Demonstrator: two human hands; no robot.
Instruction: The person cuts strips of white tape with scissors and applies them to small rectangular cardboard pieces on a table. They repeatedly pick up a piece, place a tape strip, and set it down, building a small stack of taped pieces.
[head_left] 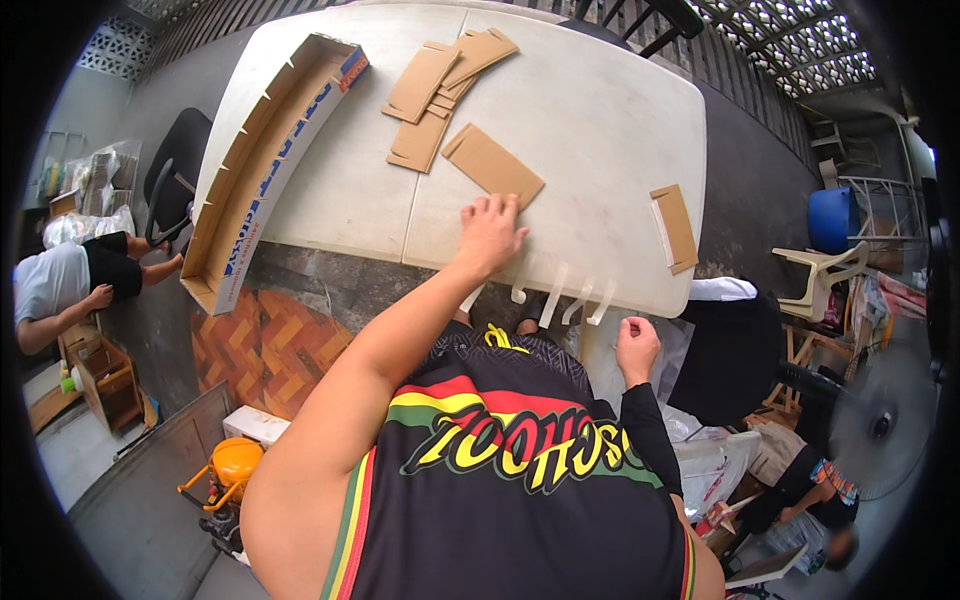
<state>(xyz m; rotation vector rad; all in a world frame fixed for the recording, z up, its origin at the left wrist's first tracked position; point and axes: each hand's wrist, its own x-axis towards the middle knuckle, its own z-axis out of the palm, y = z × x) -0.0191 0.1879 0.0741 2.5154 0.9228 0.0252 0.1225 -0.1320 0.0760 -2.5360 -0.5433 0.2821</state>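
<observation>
On the tabletop (600,130), the left hand (490,235) partly hides a cardboard panel (492,163); its grip I cannot tell. The right hand (637,349) curls closed, any contents hidden.

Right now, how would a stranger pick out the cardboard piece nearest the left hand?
Start at the white table. Below and right of its overlapping cardboard pile lies a slanting, flat brown rectangle. It alone has the left hand at its near end.

plain brown cardboard piece (492,165), white table (590,130), blue-printed white box (268,180)
</observation>
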